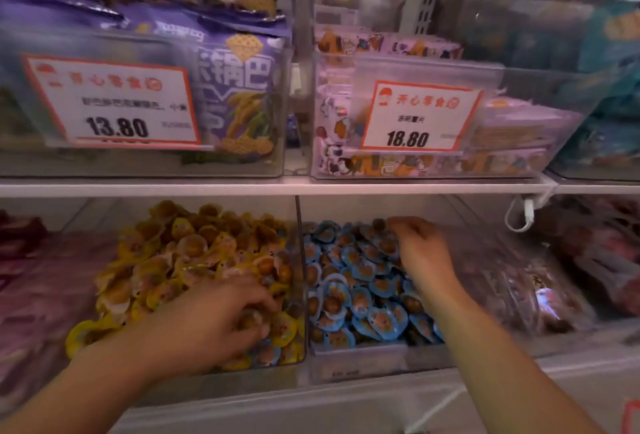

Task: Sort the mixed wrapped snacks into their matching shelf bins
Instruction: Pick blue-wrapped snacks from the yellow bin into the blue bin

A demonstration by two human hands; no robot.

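Two clear bins sit side by side on the lower shelf. The left bin (300, 357) is heaped with yellow-wrapped snacks (180, 253), and a few blue-wrapped ones (268, 352) lie among them at its front right corner. The right bin (363, 361) holds blue-wrapped snacks (360, 288). My left hand (211, 322) is down in the front of the yellow pile with its fingers curled round some snacks. My right hand (420, 250) reaches to the back right of the blue pile, fingers bent onto the wrappers; whether it holds one is hidden.
A clear divider (298, 225) separates the two bins. The upper shelf (311, 187) carries bins of purple bags (239, 94) and flat packs, with price cards 13.80 (114, 104) and 18.80 (415, 118). Dark red packs (540, 281) fill the bin to the right, pinkish packs (41, 288) the left.
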